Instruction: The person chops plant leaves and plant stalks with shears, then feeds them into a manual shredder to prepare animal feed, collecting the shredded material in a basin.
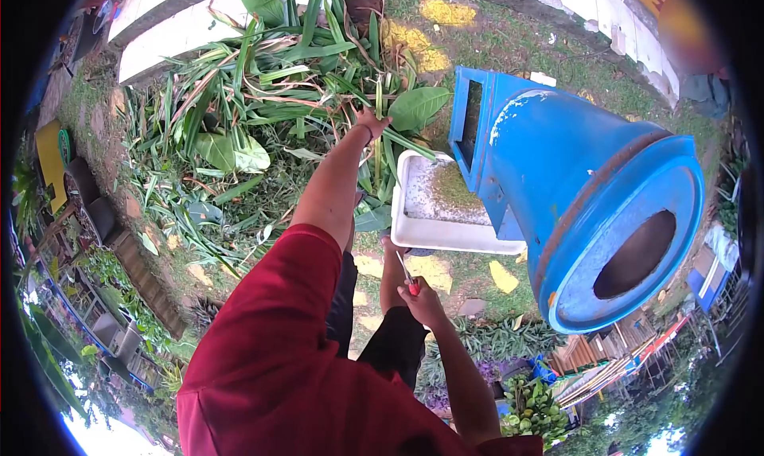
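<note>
My left hand [372, 124] reaches out to the edge of a heap of cut plants [263, 106], its fingers closed around long green leaves [380, 98]. Beside that hand is a broad green leaf [419, 108]. Closer to my body, my right hand [426, 306] grips a screwdriver [411, 284] with a red handle and a thin metal shaft pointing away from me. A white tray [410, 231] with finely chopped green bits stands between the heap and a big blue machine [549, 169], partly under the machine's rectangular opening.
The blue machine's round mouth [637, 253] faces my right side. Yellow-painted stones [430, 271] lie in the grass near my feet. A low white wall [183, 26] runs behind the heap. Plants in a bed [525, 408] and wooden boards [597, 351] are at lower right.
</note>
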Available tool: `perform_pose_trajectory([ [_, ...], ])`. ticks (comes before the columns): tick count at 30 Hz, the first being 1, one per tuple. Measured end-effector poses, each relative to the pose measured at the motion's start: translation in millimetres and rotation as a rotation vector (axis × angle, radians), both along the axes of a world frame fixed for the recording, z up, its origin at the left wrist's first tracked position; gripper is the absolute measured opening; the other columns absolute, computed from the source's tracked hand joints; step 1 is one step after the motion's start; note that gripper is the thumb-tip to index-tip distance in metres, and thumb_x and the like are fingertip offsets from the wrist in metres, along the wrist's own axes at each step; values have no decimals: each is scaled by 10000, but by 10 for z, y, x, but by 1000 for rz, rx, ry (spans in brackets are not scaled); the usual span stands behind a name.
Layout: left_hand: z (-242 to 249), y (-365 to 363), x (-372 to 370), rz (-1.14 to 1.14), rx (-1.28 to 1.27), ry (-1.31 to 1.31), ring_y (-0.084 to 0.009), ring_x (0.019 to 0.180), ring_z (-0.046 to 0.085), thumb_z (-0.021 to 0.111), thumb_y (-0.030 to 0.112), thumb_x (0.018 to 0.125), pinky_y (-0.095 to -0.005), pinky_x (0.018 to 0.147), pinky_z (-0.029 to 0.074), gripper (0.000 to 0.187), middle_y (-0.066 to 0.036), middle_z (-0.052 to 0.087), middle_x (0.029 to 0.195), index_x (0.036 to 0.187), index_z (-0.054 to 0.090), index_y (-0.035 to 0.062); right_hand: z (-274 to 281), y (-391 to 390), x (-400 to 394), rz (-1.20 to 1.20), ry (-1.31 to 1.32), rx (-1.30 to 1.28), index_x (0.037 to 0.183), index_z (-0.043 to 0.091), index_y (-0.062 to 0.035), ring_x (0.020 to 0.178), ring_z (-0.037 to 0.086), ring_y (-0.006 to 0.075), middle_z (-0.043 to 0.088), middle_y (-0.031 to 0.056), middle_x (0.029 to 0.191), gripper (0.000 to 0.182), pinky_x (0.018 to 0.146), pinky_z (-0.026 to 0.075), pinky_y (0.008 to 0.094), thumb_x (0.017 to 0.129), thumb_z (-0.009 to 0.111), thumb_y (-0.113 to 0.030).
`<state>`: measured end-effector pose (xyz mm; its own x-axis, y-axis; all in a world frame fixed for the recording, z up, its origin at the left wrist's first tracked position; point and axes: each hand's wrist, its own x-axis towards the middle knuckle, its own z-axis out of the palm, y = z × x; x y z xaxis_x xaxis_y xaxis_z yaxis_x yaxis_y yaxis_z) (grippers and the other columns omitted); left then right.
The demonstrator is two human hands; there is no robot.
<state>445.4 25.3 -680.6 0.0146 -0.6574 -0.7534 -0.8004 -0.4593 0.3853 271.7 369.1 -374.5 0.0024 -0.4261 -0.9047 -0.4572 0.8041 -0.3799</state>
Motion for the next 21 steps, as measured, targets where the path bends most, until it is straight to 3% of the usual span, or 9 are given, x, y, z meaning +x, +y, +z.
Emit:
perform_pose_trajectory([
  [3, 34, -115, -47, -73, -120, 61, -387, 1063, 646, 620, 427, 930, -432, 922, 497, 493, -227, 679, 1111, 1215, 597, 26, -21, -35, -104, 8, 15, 10, 1114, 550, -42, 973, 650, 461, 684, 247, 957, 438, 803, 529, 492, 890, 689, -392],
  [4, 64, -140, -87, 39, -73, 115, -375, 1072, 643, 629, 402, 915, -446, 952, 499, 443, -207, 681, 1116, 1188, 633, 52, -23, -68, -136, 20, 27, 43, 1113, 552, -40, 967, 658, 452, 686, 241, 950, 437, 799, 531, 484, 892, 689, -392],
  [7, 400, -132, -190, -12, -119, 211, -338, 1001, 673, 656, 405, 909, -417, 875, 511, 411, -189, 699, 1057, 1091, 641, 36, -22, -99, -237, 34, 63, 41, 1121, 563, -28, 942, 680, 414, 689, 223, 933, 440, 790, 531, 449, 898, 692, -384],
  [10, 1133, 13, -269, 62, -172, 393, -264, 939, 687, 655, 319, 948, -374, 806, 513, 325, -148, 698, 987, 1020, 608, 6, 21, -115, -324, 2, 82, 26, 1124, 566, -20, 924, 685, 404, 690, 211, 924, 434, 778, 527, 442, 902, 691, -371],
  [12, 1519, 146, -336, 501, -233, 864, -185, 906, 667, 594, 230, 1000, -334, 787, 525, 207, -72, 657, 935, 1010, 587, 23, 194, -168, -436, 102, 116, -10, 1142, 547, -31, 946, 666, 442, 688, 236, 952, 499, 820, 525, 492, 893, 668, -446],
  [16, 2835, 31, -63, 548, -496, 1007, -142, 781, 630, 538, 210, 1030, -297, 705, 531, 157, -31, 604, 882, 1057, 564, 58, 629, -284, -688, 139, 163, -18, 1153, 541, -20, 949, 665, 446, 691, 235, 973, 516, 825, 531, 508, 883, 663, -443],
  [17, 3242, -67, 42, 636, -517, 977, -124, 773, 591, 513, 234, 1043, -300, 715, 530, 180, -18, 583, 883, 1073, 554, 61, 599, -182, -766, 154, 191, -48, 1129, 526, -30, 901, 679, 376, 694, 159, 919, 489, 782, 527, 473, 860, 688, -404],
  [18, 3687, -196, 53, 804, -569, 1012, -103, 724, 505, 490, 254, 1053, -282, 659, 487, 189, 0, 534, 856, 1078, 536, 72, 711, -239, -859, 105, 209, -66, 1129, 526, -30, 901, 679, 376, 694, 159, 919, 489, 782, 527, 473, 860, 688, -404],
  [21, 5160, -594, 164, 703, -601, 1258, -82, 625, 344, 470, 304, 1061, -230, 527, 306, 207, 20, 401, 773, 1060, 482, 98, 1056, -141, -1062, -7, 224, -197, 1069, 537, -11, 893, 680, 401, 690, 190, 934, 448, 777, 547, 482, 860, 675, -383],
])
